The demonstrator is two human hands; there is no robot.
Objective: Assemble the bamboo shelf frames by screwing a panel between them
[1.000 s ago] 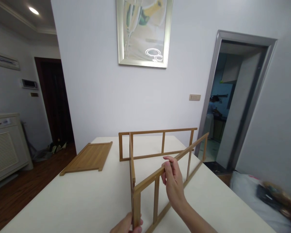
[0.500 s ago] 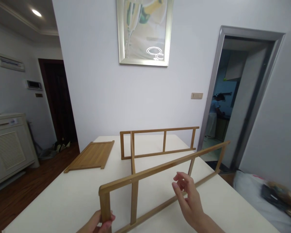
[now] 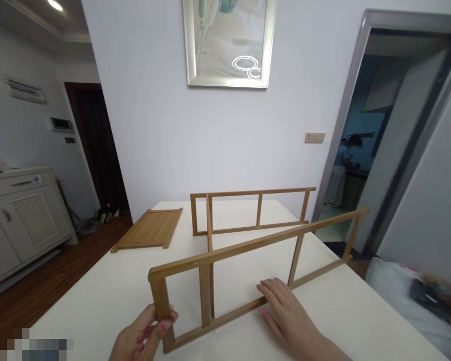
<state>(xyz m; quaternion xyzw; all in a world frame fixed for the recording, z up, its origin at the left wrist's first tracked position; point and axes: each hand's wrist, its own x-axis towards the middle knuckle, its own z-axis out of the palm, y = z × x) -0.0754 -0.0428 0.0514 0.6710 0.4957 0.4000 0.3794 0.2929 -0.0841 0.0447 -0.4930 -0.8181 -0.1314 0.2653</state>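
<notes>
A long bamboo frame [image 3: 255,243] of rails and short uprights stands upright across the near part of the white table [image 3: 97,301]. My left hand [image 3: 141,338] grips its left end post near the bottom. My right hand [image 3: 285,313] lies flat with spread fingers at the frame's lower rail, near the middle. A second matching bamboo frame [image 3: 253,192] stands at the far edge of the table. A shorter side frame [image 3: 209,220] runs between the two, seen edge-on.
A flat bamboo shelf panel [image 3: 150,229] lies on the table's far left corner. A white cabinet [image 3: 18,210] stands at left. An open doorway [image 3: 357,150] is at right, a framed picture [image 3: 229,42] on the wall behind. Cushions and dark items [image 3: 424,296] sit at right.
My left hand swung the near frame from end-on to broadside across the table. My right hand let go of the top rail and dropped to the lower rail on the table.
</notes>
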